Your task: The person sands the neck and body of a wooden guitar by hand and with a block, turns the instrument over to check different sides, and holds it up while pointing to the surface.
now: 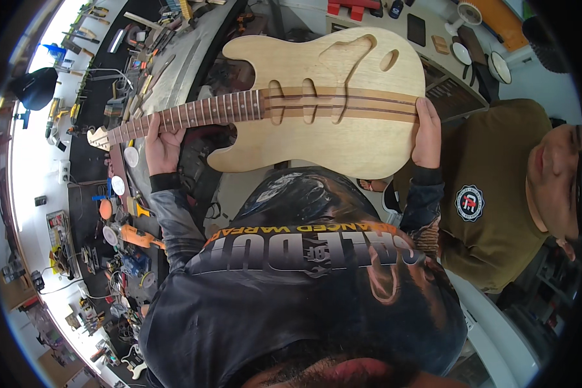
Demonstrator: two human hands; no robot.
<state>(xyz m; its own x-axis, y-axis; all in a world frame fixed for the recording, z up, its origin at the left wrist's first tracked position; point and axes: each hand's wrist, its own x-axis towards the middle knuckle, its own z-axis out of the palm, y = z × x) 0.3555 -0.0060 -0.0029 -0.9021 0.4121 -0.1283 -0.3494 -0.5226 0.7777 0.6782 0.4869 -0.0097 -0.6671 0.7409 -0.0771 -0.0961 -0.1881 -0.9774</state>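
Note:
An unfinished electric guitar [375, 139] of pale bare wood lies across the view in front of me, held up by both my hands. Darker laminated strips run along the middle of its body, which has routed pickup slots and cavities. My left hand [164, 147] is closed around the fretted neck [197, 112], close to the headstock [99, 138] on the left. At the opposite end, my right hand [426, 134] grips the rounded edge of the body, its fingers partly hidden underneath. No strings or hardware show on the body.
On the left, a long bench [181, 71] carries chisels, files and scraps. An orange power tool [139, 237] and sanding discs lie lower down. Close on my right stands a person in an olive shirt [498, 149]. Behind, a white counter [394, 39] holds a small fan [469, 14].

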